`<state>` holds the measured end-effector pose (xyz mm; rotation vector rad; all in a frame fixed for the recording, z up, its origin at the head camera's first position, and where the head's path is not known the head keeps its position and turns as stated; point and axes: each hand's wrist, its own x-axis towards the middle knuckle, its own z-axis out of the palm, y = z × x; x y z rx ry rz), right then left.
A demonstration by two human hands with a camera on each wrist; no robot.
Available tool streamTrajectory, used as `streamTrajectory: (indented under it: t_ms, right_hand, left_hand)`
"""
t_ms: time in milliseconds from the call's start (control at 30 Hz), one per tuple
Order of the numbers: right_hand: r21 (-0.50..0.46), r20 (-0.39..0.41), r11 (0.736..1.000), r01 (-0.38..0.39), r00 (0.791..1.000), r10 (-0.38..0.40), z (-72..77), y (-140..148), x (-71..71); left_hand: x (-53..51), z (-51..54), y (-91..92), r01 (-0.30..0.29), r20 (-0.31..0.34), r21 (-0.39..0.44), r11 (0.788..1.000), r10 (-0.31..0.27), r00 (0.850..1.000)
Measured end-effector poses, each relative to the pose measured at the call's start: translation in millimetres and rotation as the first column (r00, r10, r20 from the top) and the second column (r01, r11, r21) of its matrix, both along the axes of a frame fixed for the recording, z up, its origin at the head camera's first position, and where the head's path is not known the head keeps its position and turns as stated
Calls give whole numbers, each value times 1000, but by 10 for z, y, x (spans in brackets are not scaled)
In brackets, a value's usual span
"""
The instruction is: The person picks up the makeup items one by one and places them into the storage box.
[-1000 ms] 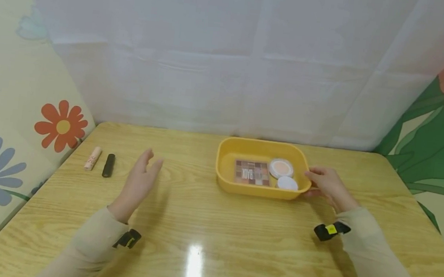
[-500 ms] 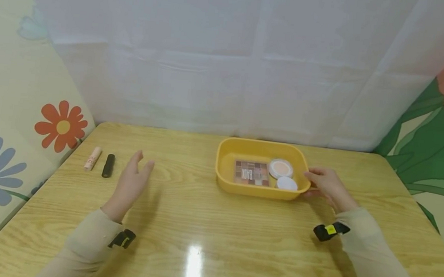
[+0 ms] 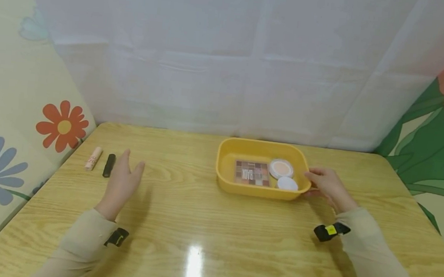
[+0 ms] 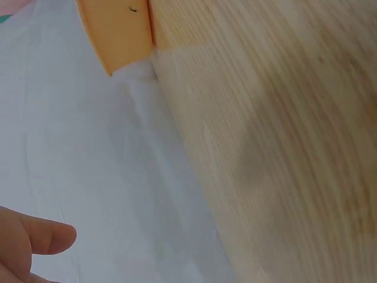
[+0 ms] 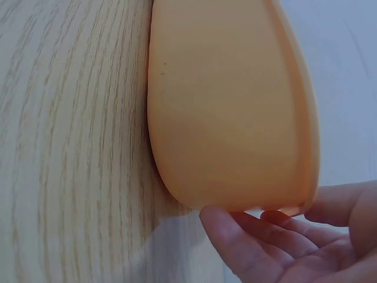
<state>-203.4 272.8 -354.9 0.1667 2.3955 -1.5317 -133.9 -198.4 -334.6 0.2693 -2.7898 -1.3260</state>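
Pinching the right end of a yellow, round-cornered plastic basket (image 3: 257, 191) with the right hand (image 3: 327, 186), right of centre, presumably to steady it. Grouped inside it: a flat square-patterned palette (image 3: 251, 173), a clear-rimmed round compact (image 3: 281, 168), a white round disc (image 3: 287, 183). Spreading thumb from fingers on the empty left hand (image 3: 121, 180), at centre left, just beside a black cylindrical tube (image 3: 109, 165), near a pale pink printed tube (image 3: 93, 158). Compared with a second ago, holding that hand farther left, closer to the black tube, with basket unmoved.
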Motion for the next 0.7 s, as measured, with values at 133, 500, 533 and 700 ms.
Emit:
streamTrajectory:
  t_ms: [133,500,533,700]
  right_hand:
    - [5,10,1000,4,1000,-4,2,-1,0]
    - [9,9,1000,-1,1000,1,-1,6,-5]
    - [9,8,1000,0,1000,0,-2,6,-5]
    - [-1,-5,1000,-4,1000,4,-10,14,-3]
  left_hand:
    - [-12,-6,-41,1,31,-60,998,1,1000]
    - [-54,-58,-138,22,71,-298,954,-1,997]
    - [-57,-66,-148,18,65,-316,949,2,998]
    - [-80,-109,-208,16,52,-417,909,6,999]
